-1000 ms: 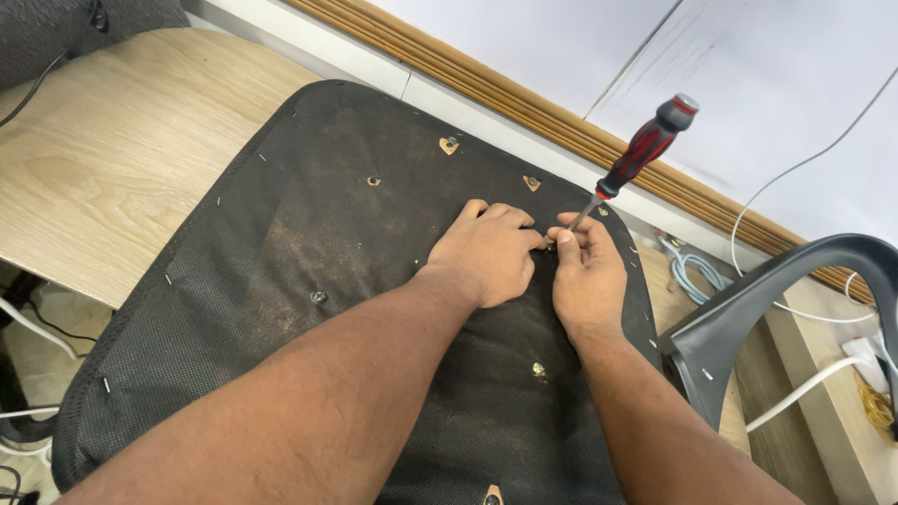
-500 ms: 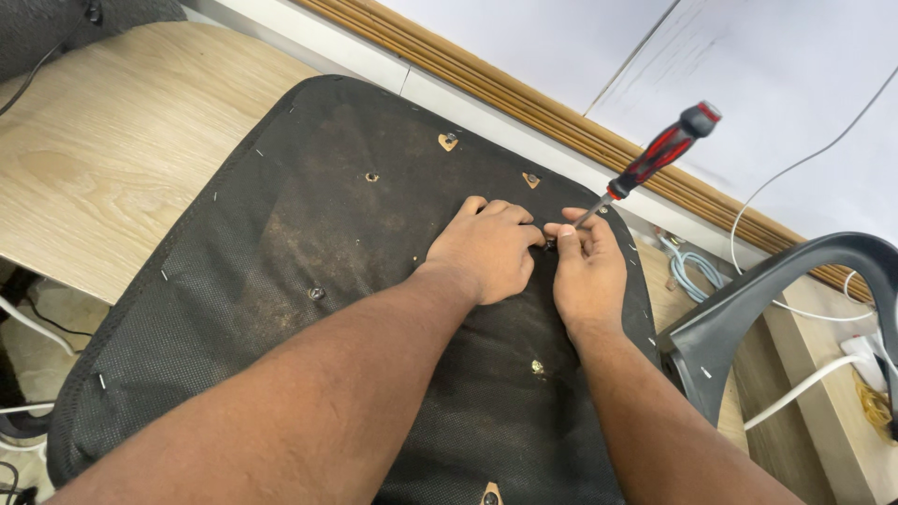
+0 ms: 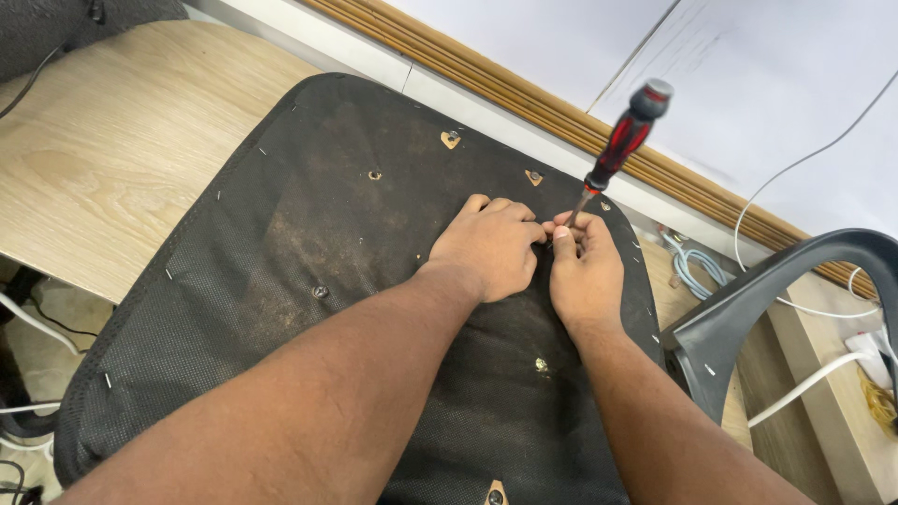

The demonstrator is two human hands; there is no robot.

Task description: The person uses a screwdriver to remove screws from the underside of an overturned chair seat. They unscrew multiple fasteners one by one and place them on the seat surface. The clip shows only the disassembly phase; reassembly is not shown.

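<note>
Here, both forearms run up over the black seat underside, which lies on the wooden desk. Left hand curled, knuckles down, pinching at a spot by the rt hand, whose fingers clasp the screwdriver shaft (red-black handle tilts up, away). Approx. six screw points show. No containers. Beyond: one grey armrest.

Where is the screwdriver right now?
In the head view, the red-and-black screwdriver stands tilted right of centre, its shaft pinched by the right hand beside the left hand, over the black seat underside.
</note>
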